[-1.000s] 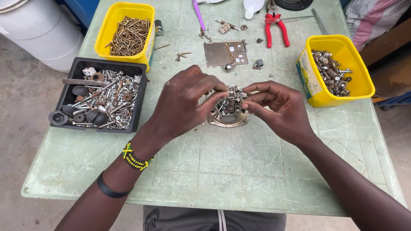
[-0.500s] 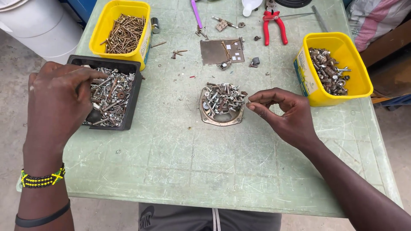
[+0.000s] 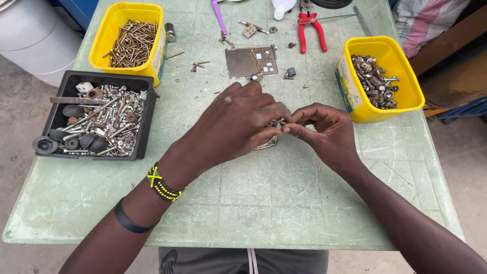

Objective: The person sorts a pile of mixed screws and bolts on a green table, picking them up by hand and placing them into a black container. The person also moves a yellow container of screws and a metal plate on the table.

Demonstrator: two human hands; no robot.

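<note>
grip – both hands (image 3: 284, 124) pinching over metal dish (image 3: 267, 143) | green table (image 3: 253, 203) – concrete floor

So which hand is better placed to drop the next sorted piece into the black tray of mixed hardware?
Probably the left. The left hand sits on the side of the black tray, while the right hand lies nearer the yellow tub of nuts and bolts. Both meet over the small metal dish.

A small round metal dish (image 3: 267, 142) heaped with loose screws lies mid-tabletop, mostly hidden; only its near rim and a few screws show.
</note>
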